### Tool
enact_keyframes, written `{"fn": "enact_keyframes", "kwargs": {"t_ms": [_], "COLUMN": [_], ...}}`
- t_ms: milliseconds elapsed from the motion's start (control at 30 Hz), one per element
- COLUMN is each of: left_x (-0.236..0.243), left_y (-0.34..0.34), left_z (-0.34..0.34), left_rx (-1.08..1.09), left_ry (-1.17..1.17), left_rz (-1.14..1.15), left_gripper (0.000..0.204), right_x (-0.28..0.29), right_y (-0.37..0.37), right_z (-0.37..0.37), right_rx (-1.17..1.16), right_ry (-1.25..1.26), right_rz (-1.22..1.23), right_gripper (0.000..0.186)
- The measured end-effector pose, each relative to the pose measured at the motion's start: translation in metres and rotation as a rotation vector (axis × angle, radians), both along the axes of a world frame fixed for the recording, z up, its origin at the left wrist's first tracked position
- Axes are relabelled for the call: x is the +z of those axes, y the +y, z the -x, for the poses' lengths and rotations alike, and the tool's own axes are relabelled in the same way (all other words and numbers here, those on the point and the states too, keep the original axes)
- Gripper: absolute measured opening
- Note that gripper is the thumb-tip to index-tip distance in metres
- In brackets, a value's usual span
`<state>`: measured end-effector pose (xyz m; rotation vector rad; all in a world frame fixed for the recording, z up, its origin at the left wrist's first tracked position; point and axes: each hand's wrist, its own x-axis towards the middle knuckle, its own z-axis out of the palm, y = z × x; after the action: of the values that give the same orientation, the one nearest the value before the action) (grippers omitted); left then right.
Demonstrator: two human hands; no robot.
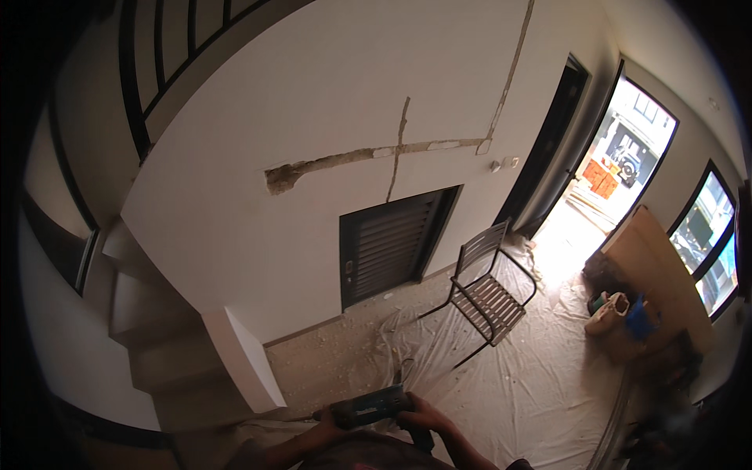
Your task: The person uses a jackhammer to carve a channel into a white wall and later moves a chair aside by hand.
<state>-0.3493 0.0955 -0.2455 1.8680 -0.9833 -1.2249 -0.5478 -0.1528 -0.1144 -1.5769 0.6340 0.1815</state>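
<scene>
Low in front of me I hold a teal-and-black power drill crosswise, its body lying roughly level. My left hand is closed round its left end, and whatever sits at that tip is hard to make out. My right hand grips the other end, where a dark handle points downward. Beyond the drill stands a white wall with a rough broken channel cut across it. Thinner vertical grooves cross and join this channel.
A metal slatted chair stands on plastic sheeting. Debris litters the floor below a louvred door. Stairs rise at the left. Right of the open doorway are a leaning board and a bag.
</scene>
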Motion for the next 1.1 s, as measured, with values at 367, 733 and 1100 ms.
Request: {"fn": "enact_keyframes", "kwargs": {"t_ms": [367, 733, 1100], "left_x": [0.04, 0.21, 0.294], "left_y": [-0.054, -0.241, -0.345], "left_z": [0.01, -0.069, -0.215], "left_rx": [0.474, 0.763, 0.702], "left_ry": [0.489, 1.111, 0.768], "left_rz": [0.37, 0.618, 0.842], "left_gripper": [0.076, 0.059, 0.059], "right_x": [0.074, 0.093, 0.133], "right_y": [0.01, -0.047, -0.169], "right_z": [0.016, 0.0, -0.16], "right_rx": [-0.091, -0.115, 0.056], "right_ry": [-0.084, -0.52, -0.743], "right_rz": [0.009, -0.185, 0.079], "right_gripper": [0.086, 0.107, 0.108]}}
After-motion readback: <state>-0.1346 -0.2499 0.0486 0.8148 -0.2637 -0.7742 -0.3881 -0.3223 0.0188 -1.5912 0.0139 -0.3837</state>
